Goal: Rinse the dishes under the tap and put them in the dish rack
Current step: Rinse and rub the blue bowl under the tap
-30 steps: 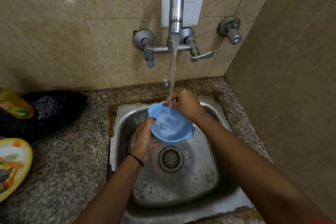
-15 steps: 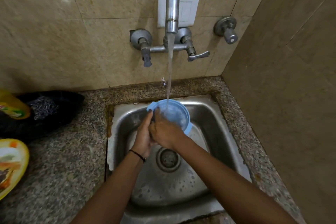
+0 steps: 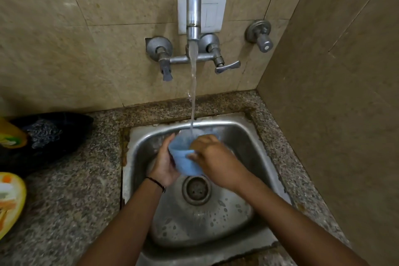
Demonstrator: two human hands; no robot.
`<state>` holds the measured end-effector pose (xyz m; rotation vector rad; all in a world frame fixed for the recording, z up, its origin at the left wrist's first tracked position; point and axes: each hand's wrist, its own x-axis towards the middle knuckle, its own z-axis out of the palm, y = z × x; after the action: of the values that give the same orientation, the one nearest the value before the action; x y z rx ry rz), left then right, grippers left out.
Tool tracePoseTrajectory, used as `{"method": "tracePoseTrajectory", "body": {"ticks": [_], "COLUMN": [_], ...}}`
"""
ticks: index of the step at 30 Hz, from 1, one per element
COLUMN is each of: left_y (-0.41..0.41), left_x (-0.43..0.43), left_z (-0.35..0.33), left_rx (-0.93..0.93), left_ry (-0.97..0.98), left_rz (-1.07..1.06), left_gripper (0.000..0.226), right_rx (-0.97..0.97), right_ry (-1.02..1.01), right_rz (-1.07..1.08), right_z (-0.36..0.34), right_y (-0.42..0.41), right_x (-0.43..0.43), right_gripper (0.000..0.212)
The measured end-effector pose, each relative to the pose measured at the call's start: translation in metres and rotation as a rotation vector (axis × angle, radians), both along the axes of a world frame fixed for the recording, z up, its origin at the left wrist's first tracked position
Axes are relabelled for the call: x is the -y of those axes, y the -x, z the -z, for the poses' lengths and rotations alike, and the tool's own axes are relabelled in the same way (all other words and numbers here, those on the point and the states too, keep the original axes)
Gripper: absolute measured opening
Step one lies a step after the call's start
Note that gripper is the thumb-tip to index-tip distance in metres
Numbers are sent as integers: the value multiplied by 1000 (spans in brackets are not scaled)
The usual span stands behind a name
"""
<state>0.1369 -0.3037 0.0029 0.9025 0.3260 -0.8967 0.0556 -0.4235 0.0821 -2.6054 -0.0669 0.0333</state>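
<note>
The left hand (image 3: 166, 163) is wrapped around the left side of a blue bowl (image 3: 184, 161), grasping it, while the right hand (image 3: 213, 157) is laid over the bowl's right side and rim, fingers curled onto it. The bowl is held tilted over the middle of the sink (image 3: 248, 136), just far of the drain (image 3: 196, 190), with its underside turned toward the near side. A stream of water (image 3: 193, 84) is seen falling from the tap (image 3: 193, 6) onto the far edge of the bowl. The sink is set into a speckled counter (image 3: 64, 201), and droplets are scattered over its near floor. At the far left of the counter a dark cloth (image 3: 43, 136) is lying, with a yellow bottle (image 3: 10, 134) partly seen beside it. A yellow plate (image 3: 10, 198) is cut off by the left edge, near of the cloth. A thin black band (image 3: 156, 182) is worn on the left wrist.
</note>
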Motion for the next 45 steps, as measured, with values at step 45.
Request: {"method": "tracePoseTrajectory", "body": {"ticks": [45], "left_y": [42], "left_x": [-13], "left_z": [-44], "left_rx": [846], "left_ry": [-296], "left_rz": [173], "left_gripper": [34], "right_rx": [-237], "right_ry": [-200], "right_rz": [440], "right_z": [2], "right_y": [-85], "right_x": [19], "right_gripper": [33]}}
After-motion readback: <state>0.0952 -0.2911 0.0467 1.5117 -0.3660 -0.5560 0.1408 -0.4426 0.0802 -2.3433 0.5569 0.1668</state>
